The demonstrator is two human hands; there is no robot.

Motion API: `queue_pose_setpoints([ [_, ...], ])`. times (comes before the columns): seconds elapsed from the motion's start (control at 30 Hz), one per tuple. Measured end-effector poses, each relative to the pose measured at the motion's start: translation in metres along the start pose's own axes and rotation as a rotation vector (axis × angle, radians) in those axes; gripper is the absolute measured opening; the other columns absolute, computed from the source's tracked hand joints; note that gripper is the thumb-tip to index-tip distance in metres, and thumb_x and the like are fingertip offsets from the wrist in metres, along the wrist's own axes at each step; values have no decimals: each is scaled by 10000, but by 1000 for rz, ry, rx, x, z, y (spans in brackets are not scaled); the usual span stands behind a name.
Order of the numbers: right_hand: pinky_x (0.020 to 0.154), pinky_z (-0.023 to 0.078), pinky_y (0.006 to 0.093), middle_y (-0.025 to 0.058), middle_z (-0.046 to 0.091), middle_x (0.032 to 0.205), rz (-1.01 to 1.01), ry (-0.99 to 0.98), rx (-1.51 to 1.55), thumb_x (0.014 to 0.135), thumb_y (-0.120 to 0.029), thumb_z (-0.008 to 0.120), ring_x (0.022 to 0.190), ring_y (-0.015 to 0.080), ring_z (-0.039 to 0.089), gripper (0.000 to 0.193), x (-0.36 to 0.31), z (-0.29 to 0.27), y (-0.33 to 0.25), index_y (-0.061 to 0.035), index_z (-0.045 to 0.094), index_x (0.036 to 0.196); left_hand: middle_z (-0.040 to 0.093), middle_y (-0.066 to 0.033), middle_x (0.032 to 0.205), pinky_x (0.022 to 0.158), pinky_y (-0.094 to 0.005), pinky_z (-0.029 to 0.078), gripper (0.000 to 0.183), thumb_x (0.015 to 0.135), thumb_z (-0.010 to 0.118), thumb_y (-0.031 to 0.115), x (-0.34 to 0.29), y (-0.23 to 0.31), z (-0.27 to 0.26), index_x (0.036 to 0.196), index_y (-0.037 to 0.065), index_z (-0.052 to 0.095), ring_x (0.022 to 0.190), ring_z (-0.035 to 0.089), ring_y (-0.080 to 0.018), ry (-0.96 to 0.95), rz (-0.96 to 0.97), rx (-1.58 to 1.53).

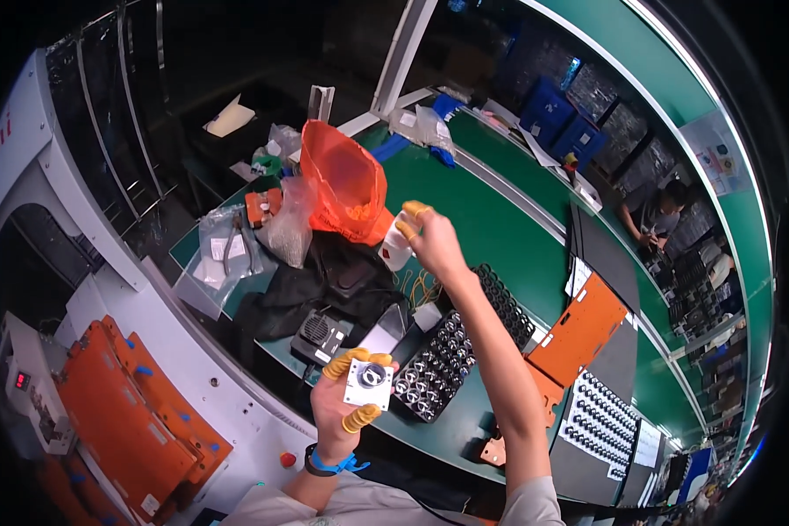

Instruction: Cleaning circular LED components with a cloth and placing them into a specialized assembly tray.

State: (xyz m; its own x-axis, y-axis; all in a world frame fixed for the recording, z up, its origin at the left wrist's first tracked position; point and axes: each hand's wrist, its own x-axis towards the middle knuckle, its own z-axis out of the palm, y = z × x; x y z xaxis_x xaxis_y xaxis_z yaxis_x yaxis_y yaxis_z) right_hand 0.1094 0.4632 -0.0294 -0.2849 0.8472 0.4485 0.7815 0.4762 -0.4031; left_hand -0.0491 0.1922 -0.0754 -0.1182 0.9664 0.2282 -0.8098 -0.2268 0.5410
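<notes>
My left hand (pixel 331 405), in yellow finger cots and a blue wristband, holds a small white square plate (pixel 359 394) by its edges. A dark round lens-like part (pixel 373 375) sits on the plate. Farther out, my right hand (pixel 431 241) also wears yellow finger cots. Its bent fingers close at the top of a white container (pixel 395 252) with a red mark; the grip is partly hidden. Beside that container stands an open orange bag (pixel 346 188). Between my arms lies a black tray (pixel 434 368) filled with round black parts.
A black device (pixel 320 335) and dark cloth (pixel 285 298) lie on the green bench. Clear bags (pixel 223 254) are at left. Orange panels (pixel 579 324) and a white sheet with rows of black parts (pixel 598 425) are at right. Another person (pixel 657 215) sits across the bench.
</notes>
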Motion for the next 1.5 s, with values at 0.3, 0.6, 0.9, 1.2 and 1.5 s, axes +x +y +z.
queue_pose_setpoints([
  [0.3,850,555,388,234,750,1048,212,-71,146,825,-167,835,946,323,742,439,7,22,-6,74,710,1171,655,-207,1280,985,-408,575,757,757,922,137,27,0,-16,1370,-34,512,1206,651,-339,-14,-51,-20],
  [0.6,877,557,377,227,752,1091,228,-50,210,823,-164,843,993,284,742,461,4,31,8,86,704,1184,670,-222,1243,943,-393,596,822,695,966,182,43,-10,-25,1353,-29,521,1161,677,-349,49,-70,-1],
  [0.9,868,553,403,255,739,1065,183,-45,138,816,-184,841,978,352,732,483,3,28,0,87,697,1189,675,-187,1228,927,-403,603,830,705,962,235,35,-8,-15,1360,-11,516,1147,683,-344,110,-26,32],
  [1.2,847,563,450,285,718,1027,86,5,165,817,-218,826,959,406,718,443,2,24,12,72,717,1133,663,-197,1249,941,-398,599,785,730,943,187,19,12,14,1361,-16,522,1173,668,-337,7,20,40],
  [1.5,1122,417,484,219,562,1400,-203,-133,-163,755,-360,861,1352,380,504,833,-6,-2,2,-13,523,1432,654,-205,1272,958,-407,588,771,750,927,163,20,22,23,1374,-19,511,1192,657,-337,-20,-4,67],
])
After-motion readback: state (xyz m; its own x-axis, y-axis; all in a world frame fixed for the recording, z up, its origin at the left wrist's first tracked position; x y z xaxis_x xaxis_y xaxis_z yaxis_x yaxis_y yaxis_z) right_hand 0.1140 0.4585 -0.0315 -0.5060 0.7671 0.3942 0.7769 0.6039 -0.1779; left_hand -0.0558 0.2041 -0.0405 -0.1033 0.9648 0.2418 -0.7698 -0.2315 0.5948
